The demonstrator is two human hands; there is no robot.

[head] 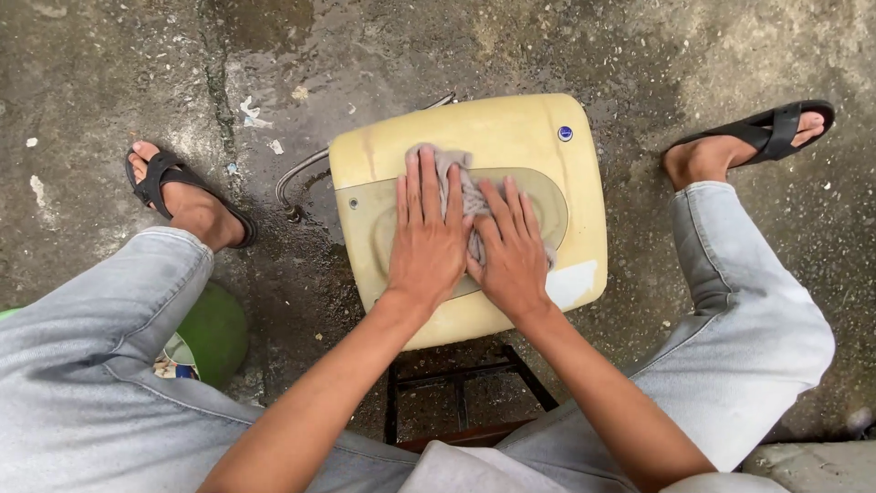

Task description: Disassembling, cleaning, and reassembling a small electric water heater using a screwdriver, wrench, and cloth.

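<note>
Both hands — left, right — lie flat, fingers spread, pressing a grey rag onto the yellowed casing, which rests on a stand betw. the knees. Wiping looks mid-way: brown streaks remain near the top edge — panel under the rag can't be judged.

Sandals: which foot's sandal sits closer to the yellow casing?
The left foot's black sandal, beside the hose coming off the yellow casing. The right foot's sandal sits farther off, across a wider strip of wet concrete.
</note>
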